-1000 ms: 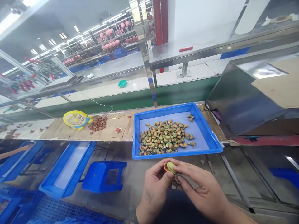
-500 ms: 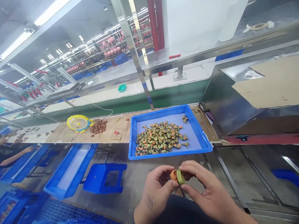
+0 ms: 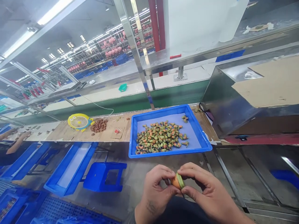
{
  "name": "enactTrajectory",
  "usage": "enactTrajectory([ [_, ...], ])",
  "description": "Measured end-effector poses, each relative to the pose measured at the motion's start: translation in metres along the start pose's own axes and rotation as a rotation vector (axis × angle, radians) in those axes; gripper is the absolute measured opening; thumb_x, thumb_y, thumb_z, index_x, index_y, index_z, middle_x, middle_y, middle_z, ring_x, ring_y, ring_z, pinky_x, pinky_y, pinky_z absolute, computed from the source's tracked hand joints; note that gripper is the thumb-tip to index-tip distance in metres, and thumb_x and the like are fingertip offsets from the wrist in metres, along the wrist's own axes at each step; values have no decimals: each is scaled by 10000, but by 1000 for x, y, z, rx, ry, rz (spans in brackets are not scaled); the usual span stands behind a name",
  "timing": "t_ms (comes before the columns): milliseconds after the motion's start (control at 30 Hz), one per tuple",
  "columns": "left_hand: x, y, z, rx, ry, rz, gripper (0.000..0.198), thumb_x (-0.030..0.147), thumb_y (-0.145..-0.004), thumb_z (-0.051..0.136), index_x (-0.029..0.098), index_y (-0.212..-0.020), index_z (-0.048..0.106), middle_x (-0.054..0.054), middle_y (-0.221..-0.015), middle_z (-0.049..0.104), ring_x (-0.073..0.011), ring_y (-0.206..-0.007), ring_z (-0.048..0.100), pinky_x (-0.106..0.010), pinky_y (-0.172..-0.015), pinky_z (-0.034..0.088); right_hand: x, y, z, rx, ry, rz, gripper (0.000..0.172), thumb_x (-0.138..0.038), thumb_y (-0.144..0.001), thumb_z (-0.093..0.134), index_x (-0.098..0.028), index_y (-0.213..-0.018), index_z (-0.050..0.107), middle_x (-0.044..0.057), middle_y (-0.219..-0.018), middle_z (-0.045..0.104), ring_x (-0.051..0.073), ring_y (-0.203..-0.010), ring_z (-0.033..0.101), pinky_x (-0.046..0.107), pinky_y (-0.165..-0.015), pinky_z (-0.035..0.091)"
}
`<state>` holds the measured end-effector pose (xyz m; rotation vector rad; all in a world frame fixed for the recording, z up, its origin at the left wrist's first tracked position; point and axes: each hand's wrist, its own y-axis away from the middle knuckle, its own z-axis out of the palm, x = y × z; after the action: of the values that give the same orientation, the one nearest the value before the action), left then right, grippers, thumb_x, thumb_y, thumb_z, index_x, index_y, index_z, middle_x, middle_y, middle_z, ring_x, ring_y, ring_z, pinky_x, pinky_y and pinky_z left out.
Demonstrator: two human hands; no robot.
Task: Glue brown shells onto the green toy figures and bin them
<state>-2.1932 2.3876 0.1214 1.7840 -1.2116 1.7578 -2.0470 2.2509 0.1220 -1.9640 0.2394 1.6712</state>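
Note:
My left hand (image 3: 156, 192) and my right hand (image 3: 205, 192) meet low in the middle of the view, both pinching one small orange and green toy piece (image 3: 177, 181) between thumbs and fingertips. Just beyond them a blue tray (image 3: 134, 137) sits on the bench edge, holding a heap of several similar small green and orange pieces (image 3: 160, 137).
A yellow toy fan (image 3: 78, 121), a pile of brown pieces (image 3: 99, 125) and a cardboard scrap lie on the wooden bench to the left. A metal box (image 3: 233, 105) stands at right. A blue stool (image 3: 104, 176) and blue bins (image 3: 70, 168) sit below. Another person's arm (image 3: 14, 145) shows far left.
The toy piece has turned in my fingers and both hands have dropped slightly lower in view. The camera tilted up a little, then steadied.

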Motion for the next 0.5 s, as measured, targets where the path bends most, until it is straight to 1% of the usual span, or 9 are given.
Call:
enactTrajectory([
  [100,2,-2,-6,-5,-91,112,296,335,-726,938,254,-955,769,-26,-893,767,-127,-727,713,-197,-674,567,-2,-1,0,-25,-10,7,296,-175,-864,762,-336,-1112,766,-8,-1024,741,132,-945,729,176,-852,575],
  [233,2,-3,-14,-31,-145,173,266,306,-733,935,244,-925,762,-26,-882,770,-132,-737,744,-202,-708,590,-5,0,2,-53,-40,31,301,-140,-827,778,-325,-1065,782,-5,-994,741,140,-902,728,195,-796,572],
  [333,1,0,-21,-26,-162,220,250,273,-754,919,243,-950,767,-40,-888,770,-140,-736,748,-214,-699,599,-7,-4,8,-102,-40,86,292,-141,-814,784,-310,-1051,794,0,-945,731,149,-854,717,214,-731,558],
  [433,2,2,-32,-30,-185,218,246,218,-782,893,254,-1000,783,-58,-906,778,-161,-769,752,-243,-707,609,-10,-11,18,-131,-54,171,238,-177,-820,790,-281,-1033,806,14,-901,717,162,-816,702,226,-658,532],
  [500,3,3,-42,-39,-196,185,245,171,-788,880,262,-999,794,-62,-910,782,-165,-776,753,-253,-708,610,-13,-15,28,-134,-62,207,204,-208,-829,794,-266,-1024,809,24,-899,716,173,-819,698,238,-652,526],
])
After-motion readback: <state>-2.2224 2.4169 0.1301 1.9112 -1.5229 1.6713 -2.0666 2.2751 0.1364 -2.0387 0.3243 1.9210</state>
